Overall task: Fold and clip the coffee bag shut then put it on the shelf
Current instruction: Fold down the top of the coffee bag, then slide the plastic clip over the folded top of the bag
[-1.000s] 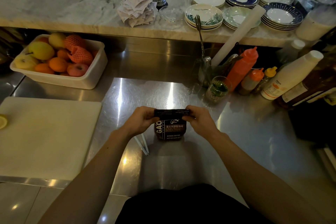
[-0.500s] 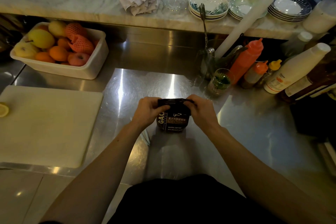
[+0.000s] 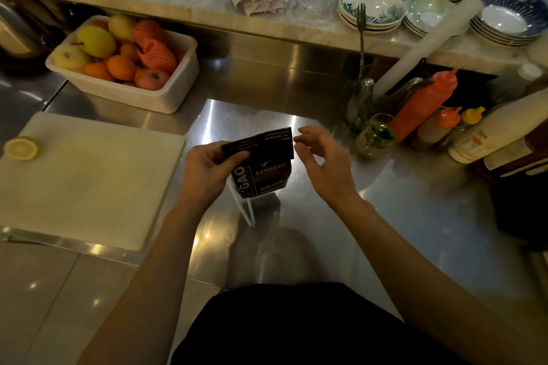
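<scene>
A small dark brown coffee bag (image 3: 264,169) with white lettering stands on the steel counter (image 3: 400,204), its flattened top flap folded over and tilted. My left hand (image 3: 207,170) grips the left end of that flap. My right hand (image 3: 321,160) hovers just right of the bag, fingers apart, touching nothing. A long white clip (image 3: 247,210) lies on the counter right under the bag, partly hidden by it.
A white cutting board (image 3: 89,181) with a lemon half (image 3: 21,147) lies at left. A white fruit tub (image 3: 124,62) sits behind it. Sauce bottles (image 3: 424,101), a glass (image 3: 375,135) and utensils crowd the right. Stacked plates (image 3: 372,7) fill the marble ledge.
My right hand has let go of the bag's top and drawn off to the right. The folded flap has sprung up and tilted; my left hand still holds it.
</scene>
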A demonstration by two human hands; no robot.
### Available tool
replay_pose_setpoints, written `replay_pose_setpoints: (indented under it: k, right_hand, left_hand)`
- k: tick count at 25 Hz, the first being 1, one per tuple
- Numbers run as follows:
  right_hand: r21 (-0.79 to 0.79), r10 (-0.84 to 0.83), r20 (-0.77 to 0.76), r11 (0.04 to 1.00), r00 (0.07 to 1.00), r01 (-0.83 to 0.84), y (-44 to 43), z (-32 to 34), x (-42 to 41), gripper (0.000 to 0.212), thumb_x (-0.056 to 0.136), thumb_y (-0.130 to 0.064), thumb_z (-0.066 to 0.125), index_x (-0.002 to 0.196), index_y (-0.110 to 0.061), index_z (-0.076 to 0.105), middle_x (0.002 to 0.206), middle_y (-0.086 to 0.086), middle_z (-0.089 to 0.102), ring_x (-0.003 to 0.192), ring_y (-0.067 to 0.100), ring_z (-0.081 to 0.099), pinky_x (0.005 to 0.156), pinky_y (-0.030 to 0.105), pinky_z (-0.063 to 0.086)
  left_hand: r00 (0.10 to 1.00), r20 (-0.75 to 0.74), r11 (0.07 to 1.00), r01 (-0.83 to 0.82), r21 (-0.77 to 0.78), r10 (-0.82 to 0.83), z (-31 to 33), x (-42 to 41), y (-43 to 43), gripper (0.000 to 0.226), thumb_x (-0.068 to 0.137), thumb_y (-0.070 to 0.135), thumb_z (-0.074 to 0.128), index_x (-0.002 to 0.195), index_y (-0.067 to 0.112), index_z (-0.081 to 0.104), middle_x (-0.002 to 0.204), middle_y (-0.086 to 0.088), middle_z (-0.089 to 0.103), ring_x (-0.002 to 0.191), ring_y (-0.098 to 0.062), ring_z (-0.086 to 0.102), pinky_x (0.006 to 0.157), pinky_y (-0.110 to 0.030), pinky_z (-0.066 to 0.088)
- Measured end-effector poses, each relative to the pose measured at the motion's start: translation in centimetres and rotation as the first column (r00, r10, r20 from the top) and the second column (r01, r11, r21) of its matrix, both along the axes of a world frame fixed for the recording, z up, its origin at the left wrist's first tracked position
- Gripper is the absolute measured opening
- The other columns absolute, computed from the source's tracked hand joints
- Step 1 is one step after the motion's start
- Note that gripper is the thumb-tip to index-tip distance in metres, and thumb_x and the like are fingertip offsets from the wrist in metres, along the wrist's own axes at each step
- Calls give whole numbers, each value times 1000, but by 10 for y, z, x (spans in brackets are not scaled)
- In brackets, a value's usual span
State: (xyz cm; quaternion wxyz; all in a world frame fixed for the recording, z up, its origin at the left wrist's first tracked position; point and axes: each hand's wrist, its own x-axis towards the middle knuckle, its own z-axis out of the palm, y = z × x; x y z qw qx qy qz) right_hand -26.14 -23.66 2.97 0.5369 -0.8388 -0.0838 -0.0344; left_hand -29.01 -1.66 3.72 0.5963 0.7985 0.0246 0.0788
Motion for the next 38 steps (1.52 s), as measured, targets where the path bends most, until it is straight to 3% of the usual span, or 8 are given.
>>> replay_pose_setpoints:
  k: [5,11,16,21,25,30,34,38]
  right_hand:
    - [-89,42,-228,994,973,-63,30,-46,-20,31,93,-30,59,123,-23,52,122,0,62,102,10,61,89,25,53]
    - [-355,120,-484,878,867,-320,78,-106,-42,37,88,-40,63,120,-24,53,119,6,55,102,19,59,87,32,50]
    - [-563,80,-489,732,868,-385,109,-123,-49,32,88,-40,61,112,-19,56,111,9,50,94,30,59,83,44,53]
    - [-668,-52,-470,673,881,-317,111,-133,-58,18,91,-31,57,102,-18,58,108,9,50,88,31,60,81,44,53]
    - [-601,-159,-445,782,881,-162,103,-131,-65,14,88,-31,62,94,-18,62,100,10,55,84,29,59,79,42,52]
    - [-356,-286,-387,923,876,144,67,-109,-63,6,85,-26,68,89,-21,66,98,10,62,82,29,65,76,39,55]
    - [-114,-315,-393,949,864,294,20,-79,-65,8,88,-21,68,95,-18,66,99,16,67,81,26,70,69,37,62]
    - [-8,-261,-317,962,912,273,-29,-48,-63,13,87,-18,69,98,-12,68,98,13,68,84,22,70,68,31,62]
  left_hand:
    - [983,6,983,-181,-33,181,-2,-34,38,14,82,2,72,91,12,72,67,29,70,65,9,65,64,-10,49]
    - [935,-47,932,-354,-74,352,-18,-74,83,21,81,4,73,89,23,72,68,28,71,67,6,64,67,-14,51]
    - [932,-103,928,-358,-106,348,-27,-87,116,18,81,-2,70,97,7,71,67,27,71,67,8,66,65,-7,48]
    - [949,-136,945,-301,-126,284,-36,-84,144,22,81,1,72,90,21,72,72,26,72,72,6,68,68,-10,50]
    - [963,-156,959,-242,-149,219,-41,-77,149,20,81,2,72,93,18,73,73,25,73,73,5,69,68,-10,51]
    - [975,-176,980,-156,-124,133,-44,-62,124,18,80,4,73,95,15,73,69,29,71,71,8,68,66,-8,50]
    - [988,-147,992,-72,-105,56,-43,-52,83,17,80,3,73,95,12,73,72,29,71,74,5,69,69,-9,51]
    - [987,-159,996,9,-87,-23,-44,-40,37,16,82,6,72,97,7,75,77,17,74,77,1,71,68,-11,52]
